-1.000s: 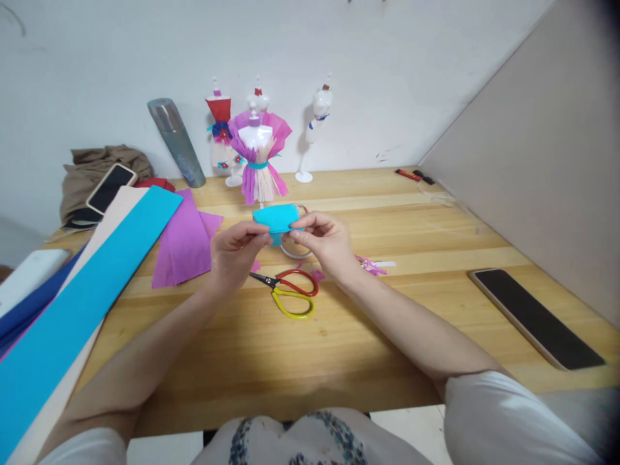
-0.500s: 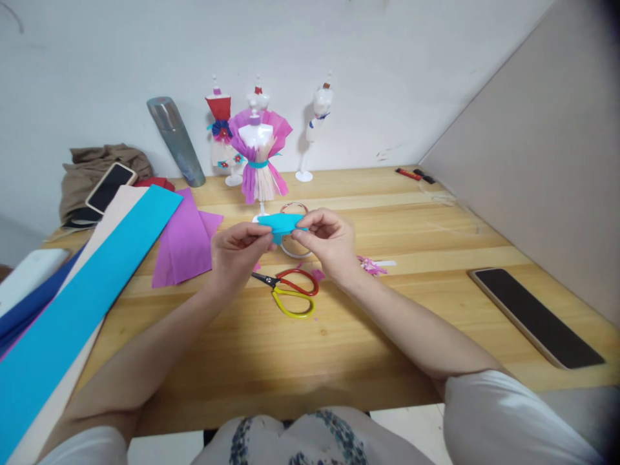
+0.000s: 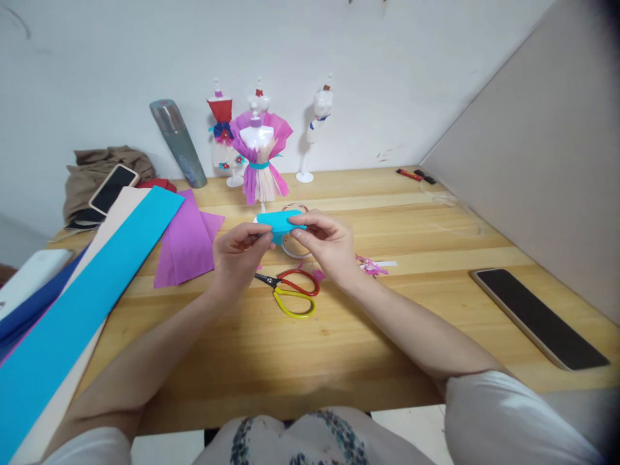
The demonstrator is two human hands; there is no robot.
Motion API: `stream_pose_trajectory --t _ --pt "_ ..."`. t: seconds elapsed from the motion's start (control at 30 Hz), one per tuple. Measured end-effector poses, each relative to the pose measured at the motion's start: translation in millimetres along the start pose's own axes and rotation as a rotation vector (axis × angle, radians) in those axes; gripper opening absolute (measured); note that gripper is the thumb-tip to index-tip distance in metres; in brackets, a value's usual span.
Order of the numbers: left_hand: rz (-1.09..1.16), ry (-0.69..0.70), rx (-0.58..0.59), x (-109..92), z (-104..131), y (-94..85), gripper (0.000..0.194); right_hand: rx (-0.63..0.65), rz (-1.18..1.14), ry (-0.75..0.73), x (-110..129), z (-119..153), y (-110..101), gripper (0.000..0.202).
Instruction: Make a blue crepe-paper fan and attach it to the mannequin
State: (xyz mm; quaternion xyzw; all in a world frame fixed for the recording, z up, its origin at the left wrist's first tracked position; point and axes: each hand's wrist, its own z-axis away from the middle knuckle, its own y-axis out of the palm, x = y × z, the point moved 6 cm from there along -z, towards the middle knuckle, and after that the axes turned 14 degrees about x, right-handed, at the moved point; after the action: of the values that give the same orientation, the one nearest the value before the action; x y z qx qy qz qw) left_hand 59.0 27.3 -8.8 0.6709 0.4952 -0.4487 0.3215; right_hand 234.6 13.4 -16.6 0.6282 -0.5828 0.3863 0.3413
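Note:
A small piece of bright blue crepe paper [image 3: 279, 223] is stretched between both hands above the table. My left hand [image 3: 239, 252] pinches its left end between thumb and fingers. At the right end, my right hand [image 3: 330, 244] grips it the same way, fingers over the top edge and thumb in front. Below the hands lie scissors [image 3: 296, 290] with one red and one yellow handle. A roll of tape [image 3: 294, 248] sits behind the paper, partly covered. Just beyond stands a small mannequin [image 3: 259, 155] in a purple and pale pink paper dress with a blue waistband.
More mannequins [image 3: 320, 119] stand along the wall beside a leaning flask [image 3: 179, 145]. Purple paper [image 3: 186, 242] and long paper strips [image 3: 97, 290] cover the left side. A phone [image 3: 540, 318] lies at right. Pink scraps [image 3: 372, 265] lie near my right wrist.
My right fingers have shifted slightly on the blue paper, and its upper edge now looks flatter and straighter. Both hands keep hold of it. The view has moved a little.

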Motion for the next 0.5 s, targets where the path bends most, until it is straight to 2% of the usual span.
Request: stream_pose_trajectory --t 0.5 --pt "-0.079 0.073 -0.011 13.8 -1.3 -5.3 0.017 -0.001 0.068 -0.004 -2.3 1.3 0.2 0.013"
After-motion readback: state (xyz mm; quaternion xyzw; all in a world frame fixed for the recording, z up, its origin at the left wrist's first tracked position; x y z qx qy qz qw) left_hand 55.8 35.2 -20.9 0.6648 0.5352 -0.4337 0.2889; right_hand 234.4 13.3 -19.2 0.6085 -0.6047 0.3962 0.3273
